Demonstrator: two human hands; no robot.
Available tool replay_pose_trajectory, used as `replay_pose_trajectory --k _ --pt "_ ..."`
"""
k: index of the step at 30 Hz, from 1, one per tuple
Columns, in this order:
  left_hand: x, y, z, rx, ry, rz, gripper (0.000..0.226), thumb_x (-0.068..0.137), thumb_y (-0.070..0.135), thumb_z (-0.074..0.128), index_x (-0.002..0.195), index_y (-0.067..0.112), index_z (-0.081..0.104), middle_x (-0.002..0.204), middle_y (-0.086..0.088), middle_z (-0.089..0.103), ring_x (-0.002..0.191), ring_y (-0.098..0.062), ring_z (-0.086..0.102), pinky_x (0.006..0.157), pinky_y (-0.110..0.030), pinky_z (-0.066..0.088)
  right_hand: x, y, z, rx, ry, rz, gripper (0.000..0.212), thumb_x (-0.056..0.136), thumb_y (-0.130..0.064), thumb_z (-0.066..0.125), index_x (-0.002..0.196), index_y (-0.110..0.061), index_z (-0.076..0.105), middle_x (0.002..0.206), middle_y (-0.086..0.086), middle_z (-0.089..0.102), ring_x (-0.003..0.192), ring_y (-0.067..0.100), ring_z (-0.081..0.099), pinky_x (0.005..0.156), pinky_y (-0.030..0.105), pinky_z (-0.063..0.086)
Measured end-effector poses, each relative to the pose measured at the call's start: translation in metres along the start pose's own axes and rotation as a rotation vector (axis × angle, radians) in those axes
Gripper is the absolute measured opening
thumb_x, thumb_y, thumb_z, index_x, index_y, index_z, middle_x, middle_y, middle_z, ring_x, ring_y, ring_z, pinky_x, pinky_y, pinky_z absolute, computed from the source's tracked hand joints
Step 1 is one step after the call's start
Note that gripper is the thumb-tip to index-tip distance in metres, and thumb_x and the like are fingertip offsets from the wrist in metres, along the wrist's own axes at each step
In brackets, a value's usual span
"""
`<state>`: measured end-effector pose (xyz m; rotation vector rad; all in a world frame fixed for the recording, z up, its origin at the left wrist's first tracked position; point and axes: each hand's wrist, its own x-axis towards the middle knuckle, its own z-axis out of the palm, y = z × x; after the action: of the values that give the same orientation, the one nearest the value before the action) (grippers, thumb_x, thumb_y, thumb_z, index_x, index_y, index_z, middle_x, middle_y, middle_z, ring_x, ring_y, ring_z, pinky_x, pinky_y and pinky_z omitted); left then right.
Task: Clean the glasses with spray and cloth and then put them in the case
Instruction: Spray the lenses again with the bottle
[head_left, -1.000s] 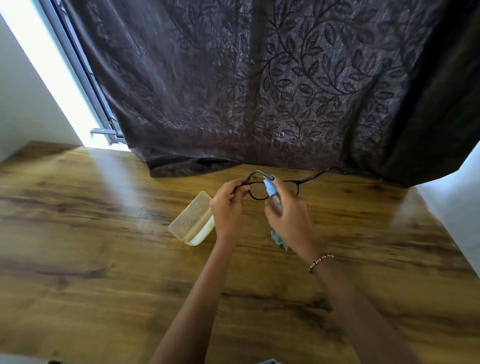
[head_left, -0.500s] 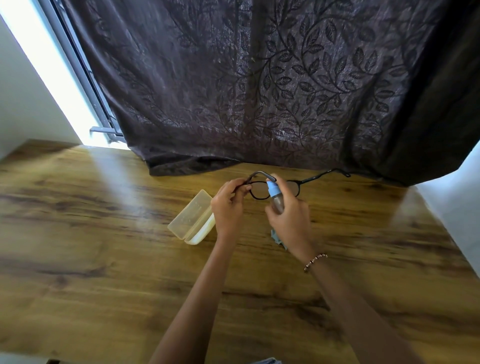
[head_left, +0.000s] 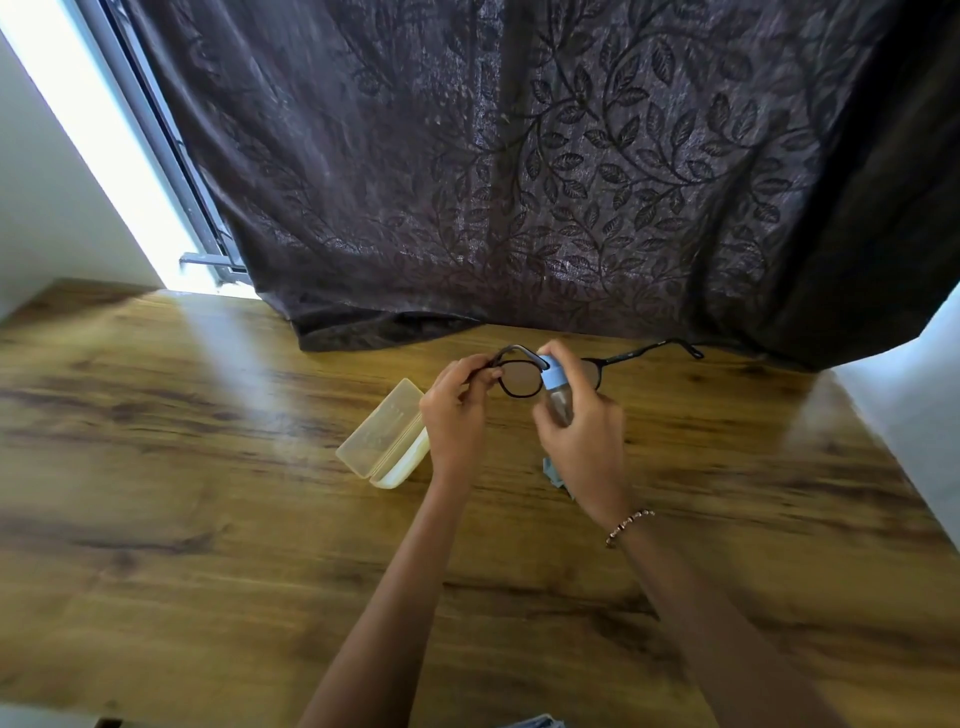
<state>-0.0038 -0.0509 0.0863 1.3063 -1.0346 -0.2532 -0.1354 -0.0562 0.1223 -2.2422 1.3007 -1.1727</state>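
Note:
My left hand (head_left: 454, 415) pinches the left corner of the dark-framed glasses (head_left: 521, 379) and holds them up above the wooden table (head_left: 208, 493), arms unfolded. My right hand (head_left: 584, 441) grips a small clear spray bottle with a light blue top (head_left: 555, 382), its head right in front of the lenses and my index finger on top. The open pale yellow glasses case (head_left: 382, 441) lies on the table just left of my left hand. A blue cloth (head_left: 551, 470) lies on the table, mostly hidden under my right hand.
A dark leaf-patterned curtain (head_left: 519, 182) hangs along the back and rests on the table's far edge. A bright window strip with a metal frame (head_left: 171, 171) is at the back left. White walls flank the table on both sides.
Both hands with the glasses and the bottle stay nearly where they were; my right hand has shifted very slightly. The case and cloth have not moved.

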Motion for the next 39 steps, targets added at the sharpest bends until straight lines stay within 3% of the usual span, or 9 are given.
replay_pose_trajectory --k 4,11,19,27,31,39 --pt "0.0 0.0 -0.001 0.008 0.006 0.003 0.013 0.086 0.007 0.065 0.098 0.007 0.071 0.09 -0.002 0.072 0.083 -0.012 0.067 0.073 -0.035 0.057 0.001 0.005 -0.003 0.031 -0.026 0.017 0.05 0.089 -0.013 0.061 0.134 -0.026 0.045 0.059 -0.011 0.052 0.048 0.005 0.051 0.045 0.016 0.043" --pt "0.002 0.004 -0.005 -0.015 0.016 0.02 0.016 0.086 0.002 0.064 0.099 0.009 0.07 0.092 0.003 0.071 0.085 -0.006 0.067 0.075 -0.018 0.052 0.0 0.028 -0.029 -0.132 -0.023 0.03 0.046 0.096 -0.029 0.055 0.14 -0.027 0.041 0.063 -0.011 0.046 0.051 0.001 0.045 0.046 0.013 0.035" --pt "-0.001 0.005 -0.001 0.003 -0.006 0.041 0.016 0.085 0.003 0.066 0.1 0.005 0.07 0.094 0.001 0.07 0.086 0.001 0.065 0.075 -0.01 0.048 0.001 0.027 -0.037 -0.139 0.034 0.109 0.05 0.089 -0.013 0.065 0.133 -0.03 0.049 0.057 -0.002 0.056 0.047 0.007 0.054 0.043 0.016 0.045" --pt "0.0 0.004 -0.004 -0.002 0.004 0.039 0.018 0.085 0.004 0.065 0.102 0.007 0.069 0.095 0.001 0.07 0.086 -0.002 0.065 0.074 -0.012 0.05 0.0 0.028 -0.041 -0.06 -0.118 0.08 0.056 0.091 -0.018 0.058 0.14 -0.033 0.036 0.056 -0.008 0.049 0.045 0.005 0.049 0.043 0.016 0.043" --pt "-0.001 0.002 -0.004 0.001 0.002 0.037 0.017 0.085 0.005 0.065 0.101 0.005 0.07 0.095 -0.002 0.071 0.086 -0.004 0.066 0.073 -0.012 0.05 0.001 0.028 -0.046 -0.019 -0.147 0.087 0.047 0.09 -0.017 0.063 0.131 -0.029 0.045 0.056 -0.008 0.047 0.046 0.004 0.049 0.043 0.011 0.038" --pt "-0.001 0.007 -0.003 0.004 0.002 0.005 0.017 0.085 0.002 0.064 0.101 0.006 0.07 0.094 0.003 0.069 0.085 0.003 0.064 0.072 -0.008 0.048 -0.004 0.029 -0.037 -0.061 -0.096 0.192 0.058 0.087 -0.006 0.065 0.137 -0.028 0.046 0.059 -0.007 0.054 0.04 0.002 0.047 0.039 0.009 0.038"
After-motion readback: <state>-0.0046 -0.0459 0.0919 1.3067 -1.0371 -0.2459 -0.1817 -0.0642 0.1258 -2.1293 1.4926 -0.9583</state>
